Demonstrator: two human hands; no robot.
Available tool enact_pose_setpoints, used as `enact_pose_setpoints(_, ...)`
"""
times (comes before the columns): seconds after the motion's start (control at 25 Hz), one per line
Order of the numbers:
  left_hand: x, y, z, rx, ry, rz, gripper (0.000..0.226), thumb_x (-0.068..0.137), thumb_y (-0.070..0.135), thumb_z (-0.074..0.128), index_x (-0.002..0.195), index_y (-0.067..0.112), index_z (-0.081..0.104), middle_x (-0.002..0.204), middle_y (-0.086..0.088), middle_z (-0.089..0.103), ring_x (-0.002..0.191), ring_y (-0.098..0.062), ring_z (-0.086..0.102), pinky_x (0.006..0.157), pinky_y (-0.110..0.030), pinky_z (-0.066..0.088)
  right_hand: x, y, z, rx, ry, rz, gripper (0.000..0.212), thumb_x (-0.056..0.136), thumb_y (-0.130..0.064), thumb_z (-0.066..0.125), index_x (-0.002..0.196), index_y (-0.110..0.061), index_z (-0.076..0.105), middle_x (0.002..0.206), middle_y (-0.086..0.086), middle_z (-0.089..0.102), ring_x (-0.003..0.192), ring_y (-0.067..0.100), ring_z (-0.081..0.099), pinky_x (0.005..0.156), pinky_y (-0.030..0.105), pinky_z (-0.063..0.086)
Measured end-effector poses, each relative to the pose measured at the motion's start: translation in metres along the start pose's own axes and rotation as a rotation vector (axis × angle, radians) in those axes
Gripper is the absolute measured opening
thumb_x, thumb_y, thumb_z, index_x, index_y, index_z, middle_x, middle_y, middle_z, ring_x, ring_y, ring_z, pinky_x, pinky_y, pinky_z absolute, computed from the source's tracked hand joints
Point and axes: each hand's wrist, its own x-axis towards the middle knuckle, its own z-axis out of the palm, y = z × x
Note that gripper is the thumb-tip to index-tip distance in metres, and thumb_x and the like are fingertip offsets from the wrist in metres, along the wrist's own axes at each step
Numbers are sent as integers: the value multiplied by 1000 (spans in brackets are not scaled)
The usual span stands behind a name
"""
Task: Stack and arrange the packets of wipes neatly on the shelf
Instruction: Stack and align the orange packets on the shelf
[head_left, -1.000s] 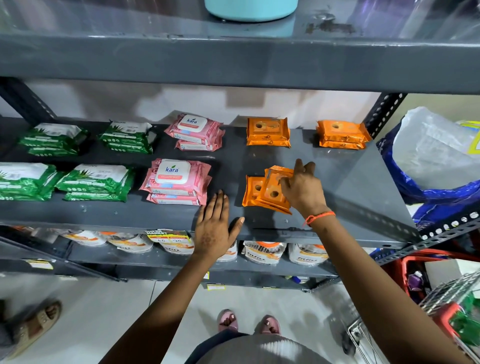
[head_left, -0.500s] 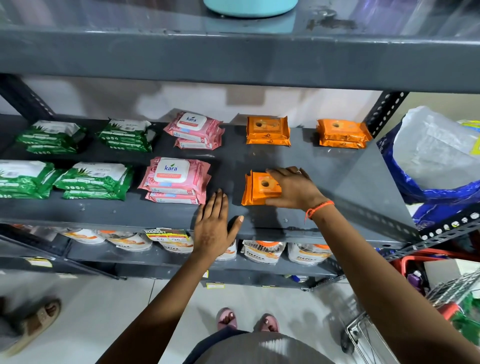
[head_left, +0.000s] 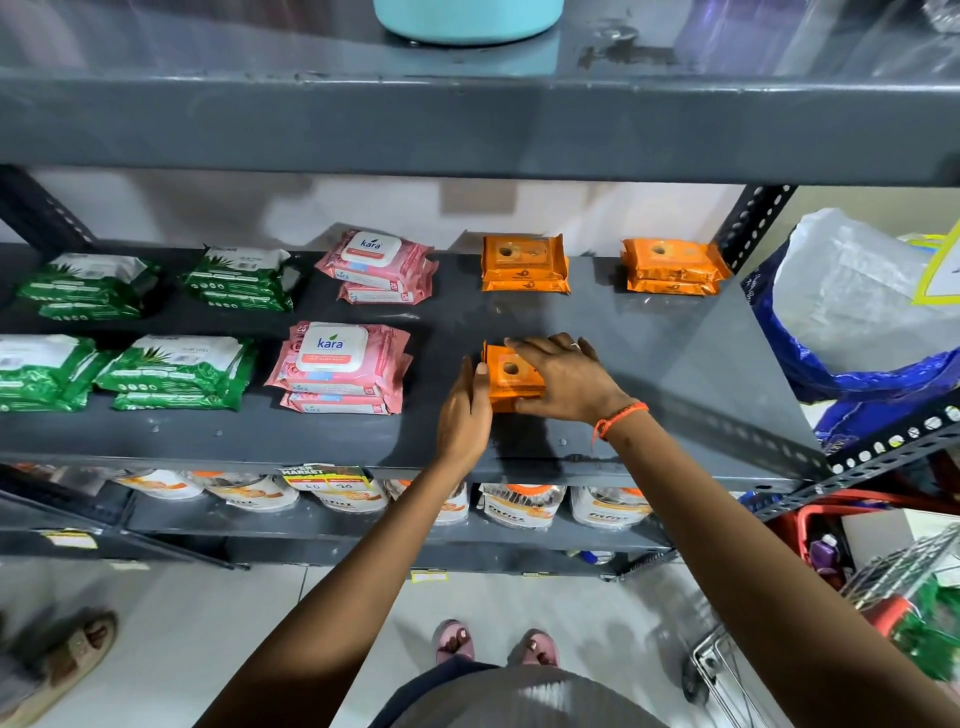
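On the grey shelf (head_left: 649, 364) a front stack of orange wipes packets (head_left: 511, 376) lies between my hands. My left hand (head_left: 464, 410) presses flat against the stack's left side. My right hand (head_left: 563, 382) lies over its top and right side. Two more orange stacks sit at the back, one in the middle (head_left: 523, 264) and one at the right (head_left: 670, 266). Pink kara packets are stacked at the back (head_left: 379, 267) and in front (head_left: 343, 366). Green packets fill the left, at the back (head_left: 239, 278) and in front (head_left: 176, 371).
An upper shelf (head_left: 467, 130) hangs overhead with a teal container (head_left: 467, 18) on it. White and orange pouches (head_left: 519, 504) line the shelf below. A blue and white sack (head_left: 857, 332) sits to the right, a wire trolley (head_left: 883, 623) at the lower right.
My right hand has laid the tilted orange packet flat on the front stack. My left hand has moved from the shelf's front edge to the stack's left side.
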Motion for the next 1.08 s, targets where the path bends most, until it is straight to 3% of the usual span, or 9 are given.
enact_pose_setpoints(0.08, 5, 4, 5, -40, 11, -47, 51, 98, 40, 26, 140, 13, 34, 129, -23, 56, 118, -36, 52, 96, -39, 42, -3, 1, 4, 157, 129, 95, 84, 79, -59, 49, 147, -18, 22, 150, 8, 37, 138, 30, 32, 113, 57, 25)
enact_pose_setpoints(0.2, 7, 10, 14, -125, 45, -102, 45, 99, 31, 34, 138, 10, 38, 123, -26, 58, 112, -39, 55, 92, -39, 44, -11, 5, 16, 711, 411, 510, 57, 96, -36, 41, 143, -7, 29, 147, 19, 39, 136, 35, 35, 114, 45, 28)
enact_pose_setpoints(0.32, 3, 11, 22, -135, 71, -68, 39, 98, 18, 37, 136, 8, 42, 124, -25, 58, 101, -28, 59, 88, -35, 42, -15, -2, 29, 1041, 426, 705, 40, 99, -20, 36, 133, 0, 41, 134, 24, 53, 122, 39, 51, 102, 43, 41)
enact_pose_setpoints(0.4, 1, 8, 26, -112, 81, -44, 40, 98, 16, 36, 138, 9, 39, 123, -25, 59, 90, -15, 58, 83, -28, 38, -17, -9, 32, 1029, 479, 688, 32, 98, -13, 36, 123, 1, 50, 120, 25, 62, 110, 40, 59, 94, 46, 46)
enact_pose_setpoints(0.6, 4, 11, 33, -49, 111, -43, 41, 99, 20, 35, 139, 9, 37, 122, -26, 59, 108, -35, 57, 84, -34, 44, -14, -7, 34, 1061, 551, 710, 33, 97, -10, 36, 123, -2, 53, 120, 23, 63, 110, 39, 60, 97, 47, 48)
enact_pose_setpoints(0.84, 8, 13, 34, 34, 106, -34, 41, 100, 25, 31, 136, 8, 39, 111, -25, 63, 93, -33, 61, 77, -37, 45, -14, -9, 31, 1057, 521, 729, 36, 98, -12, 34, 129, -3, 49, 128, 22, 60, 117, 39, 56, 101, 45, 46)
enact_pose_setpoints(0.96, 1, 19, 25, 89, 124, 27, 46, 99, 28, 32, 142, 10, 29, 128, -23, 56, 110, -36, 57, 78, -28, 41, -19, -9, 22, 699, 421, 667, 48, 99, -24, 34, 140, 1, 33, 146, 25, 40, 134, 41, 39, 111, 46, 33)
enact_pose_setpoints(1.04, -3, 26, 6, 185, 218, 206, 49, 98, 27, 36, 143, 9, 24, 148, -16, 37, 131, -29, 42, 97, -25, 37, -17, -19, 14, 318, 455, 477, 58, 97, -27, 36, 146, 1, 22, 155, 22, 24, 143, 34, 25, 119, 44, 17)
enact_pose_setpoints(1.08, -4, 29, -8, 257, 297, 307, 50, 98, 26, 37, 143, 7, 25, 150, -15, 33, 135, -26, 36, 104, -26, 31, -13, -29, 9, 261, 460, 364, 60, 97, -28, 37, 146, 1, 20, 155, 21, 23, 143, 32, 27, 119, 42, 17)
